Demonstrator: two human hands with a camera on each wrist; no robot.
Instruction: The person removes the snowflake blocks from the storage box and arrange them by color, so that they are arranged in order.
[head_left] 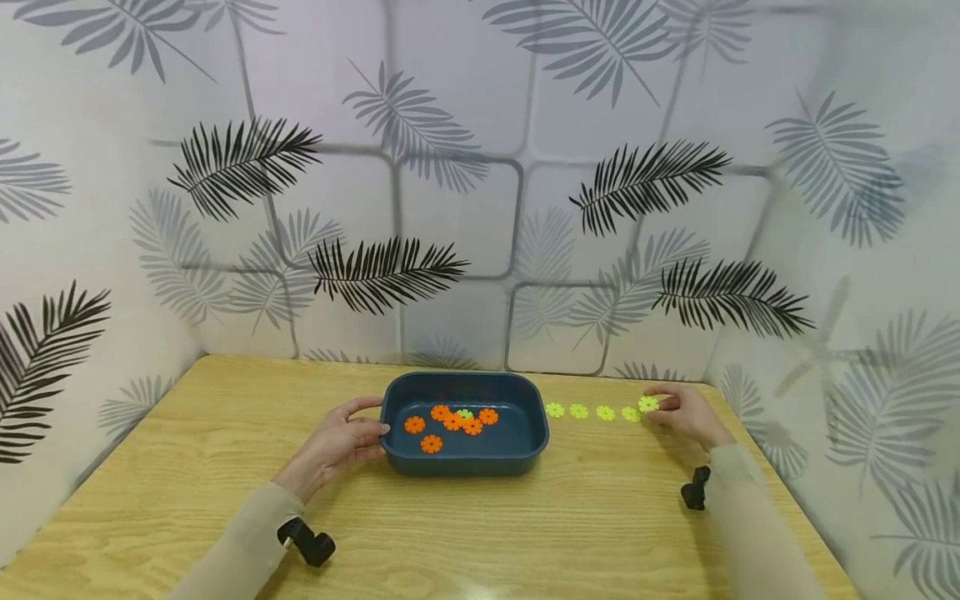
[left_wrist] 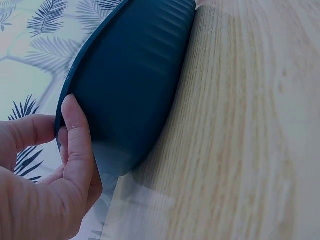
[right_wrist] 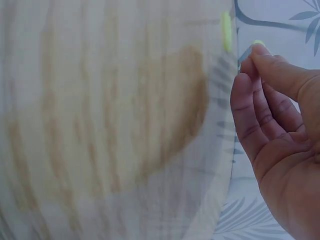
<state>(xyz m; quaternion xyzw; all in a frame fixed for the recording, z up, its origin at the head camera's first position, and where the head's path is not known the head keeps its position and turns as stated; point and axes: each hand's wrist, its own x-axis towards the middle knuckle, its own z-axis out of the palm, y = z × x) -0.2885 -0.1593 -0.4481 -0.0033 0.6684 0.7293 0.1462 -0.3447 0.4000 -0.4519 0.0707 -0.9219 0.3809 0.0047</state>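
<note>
At the left end of a dark blue rectangular bin [head_left: 465, 467], my left hand [head_left: 333, 446] grips the rim, with the fingers bent over the edge in the left wrist view. Inside the bin lie several orange notched, flower-shaped discs [head_left: 431, 444] and one yellow-green disc [head_left: 465, 414], partly overlapped by orange ones. My right hand [head_left: 688, 412], off to the right, pinches a yellow-green flower-shaped disc [head_left: 648, 404] between thumb and fingertips. In the right wrist view only a sliver of that disc [right_wrist: 258, 42] shows past the thumb.
Several yellow-green discs [head_left: 578, 412] form a row on the wooden table [head_left: 480, 525], running from the bin's right end to my right hand. A leaf-patterned wall covering [head_left: 457, 217] rises behind the table and at both sides. Each sleeve carries a small black mount [head_left: 306, 542].
</note>
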